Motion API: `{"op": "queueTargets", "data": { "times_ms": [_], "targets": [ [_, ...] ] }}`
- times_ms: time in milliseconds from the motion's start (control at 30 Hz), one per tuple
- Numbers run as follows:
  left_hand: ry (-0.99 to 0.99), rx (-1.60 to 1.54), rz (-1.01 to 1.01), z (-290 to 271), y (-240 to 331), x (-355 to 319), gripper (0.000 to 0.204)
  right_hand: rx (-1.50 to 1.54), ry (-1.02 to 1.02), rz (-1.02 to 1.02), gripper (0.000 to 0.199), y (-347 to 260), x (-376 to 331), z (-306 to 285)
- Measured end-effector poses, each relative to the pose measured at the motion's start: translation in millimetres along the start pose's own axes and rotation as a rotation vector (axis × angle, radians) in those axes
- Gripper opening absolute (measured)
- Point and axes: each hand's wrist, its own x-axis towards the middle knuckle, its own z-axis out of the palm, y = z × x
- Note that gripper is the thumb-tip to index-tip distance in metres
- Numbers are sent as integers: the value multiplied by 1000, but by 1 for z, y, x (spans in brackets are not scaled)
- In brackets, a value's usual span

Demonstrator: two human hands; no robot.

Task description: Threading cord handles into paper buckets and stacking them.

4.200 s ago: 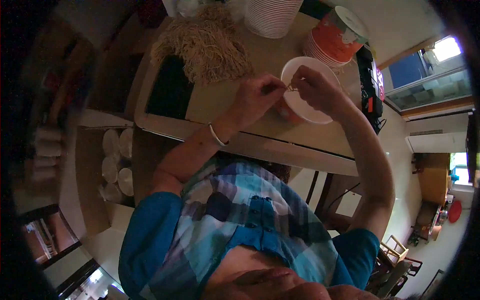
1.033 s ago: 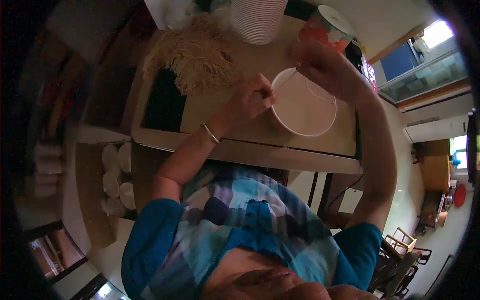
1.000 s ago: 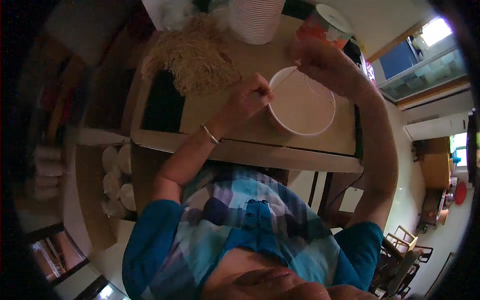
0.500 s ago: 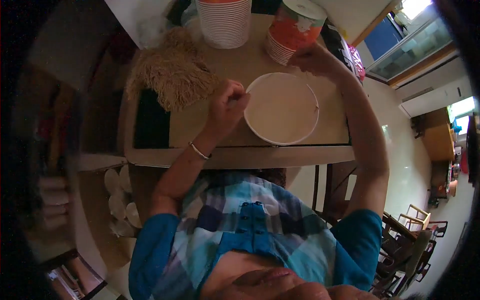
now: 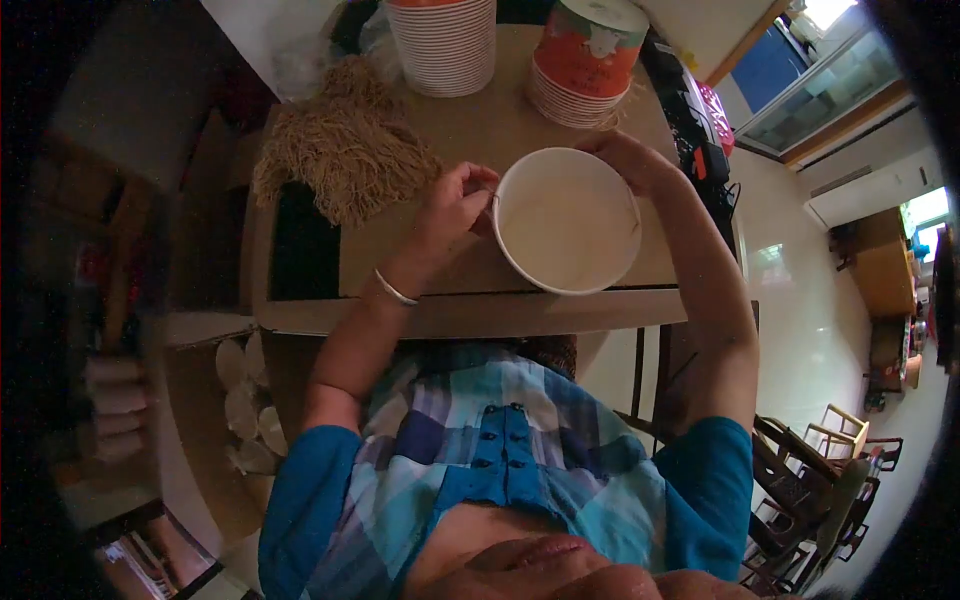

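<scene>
A round paper bucket [image 5: 568,225] with a pale inside stands mouth-up near the table's front edge. At its left rim, my left hand [image 5: 458,205] is closed, thumb and fingers pinching the edge. My right hand [image 5: 630,160] curls round the outside of the far right rim, its fingertips partly hidden by the bucket. A small dark mark or bit of cord shows on the inner right wall, too small to make out. To the left of my left hand lies a heap of tan twisted cords [image 5: 345,140].
A tall stack of nested paper buckets [image 5: 443,50] stands at the back. Right of it is another stack with an orange and green printed outside [image 5: 588,65]. Dark cables and a power strip [image 5: 700,150] run along the right table edge. White round pieces [image 5: 240,400] sit low left.
My right hand has come back from beside the printed stack to the bucket's far right rim. The bucket has shifted slightly and shows more of its inside. My left hand stays at the left rim.
</scene>
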Motion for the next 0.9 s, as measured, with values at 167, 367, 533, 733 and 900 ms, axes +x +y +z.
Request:
{"op": "queueTargets", "data": {
  "times_ms": [167,367,533,733,900],
  "targets": [
    [42,239,343,-11,-8,26,19,202,-130,3,27,12,1,1],
    [4,680,458,10,2,17,23,286,21,-155,30,12,-11,8],
    [25,696,396,8,3,21,18,238,441,-138,25,29,-45,-25],
    [166,790,472,3,19,19,16,-212,742,-547,26,-2,-86,39],
    [187,849,484,7,25,11,15,-558,792,-131,36,-28,-95,66]
  ]
}}
